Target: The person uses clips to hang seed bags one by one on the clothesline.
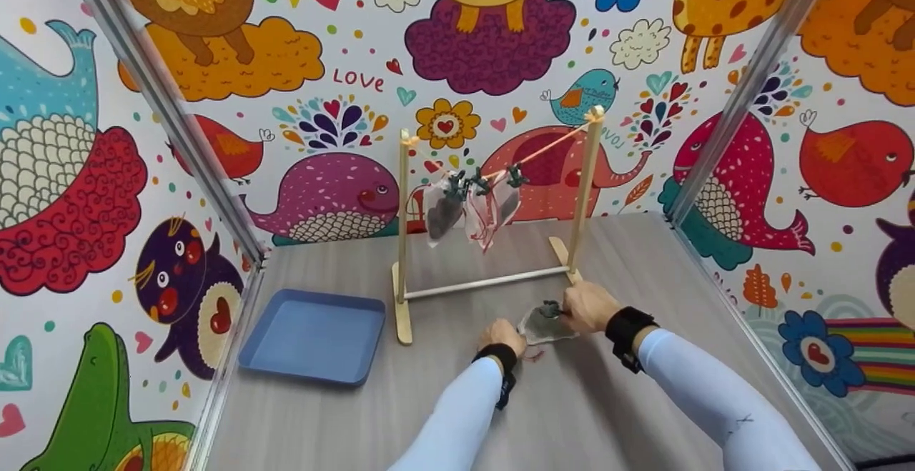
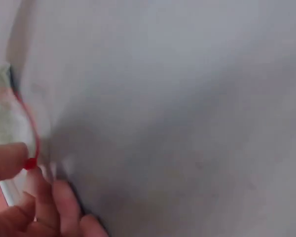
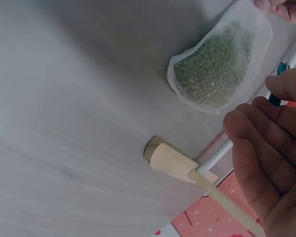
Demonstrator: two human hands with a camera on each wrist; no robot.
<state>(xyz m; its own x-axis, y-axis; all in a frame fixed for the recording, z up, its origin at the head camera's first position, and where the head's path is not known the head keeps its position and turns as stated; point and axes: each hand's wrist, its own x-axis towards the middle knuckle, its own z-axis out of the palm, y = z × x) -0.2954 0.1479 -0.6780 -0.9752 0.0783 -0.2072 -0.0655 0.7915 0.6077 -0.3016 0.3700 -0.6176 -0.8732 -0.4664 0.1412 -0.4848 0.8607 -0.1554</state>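
Observation:
A white mesh drawstring bag [image 1: 547, 326] filled with green bits is held low over the table in front of the rack. My left hand [image 1: 502, 335] pinches one end of the bag between thumb and fingers, where a red cord [image 2: 30, 118] with a red bead [image 2: 30, 163] runs. On the other side of the bag, my right hand [image 1: 590, 306] pinches a small dark green clip [image 3: 277, 89] between thumb and forefinger. In the right wrist view, the mesh bag [image 3: 214, 69] spreads below the clip, its end at the left fingertips [image 3: 264, 4].
Behind the hands stands a wooden drying rack [image 1: 402, 228] with a cord [image 1: 550, 146] strung across its top. Several mesh bags [image 1: 442, 215] hang from it by dark green clips [image 1: 515, 174]. A blue tray [image 1: 366, 342] lies left of the rack. Patterned walls [image 1: 343, 121] enclose the table.

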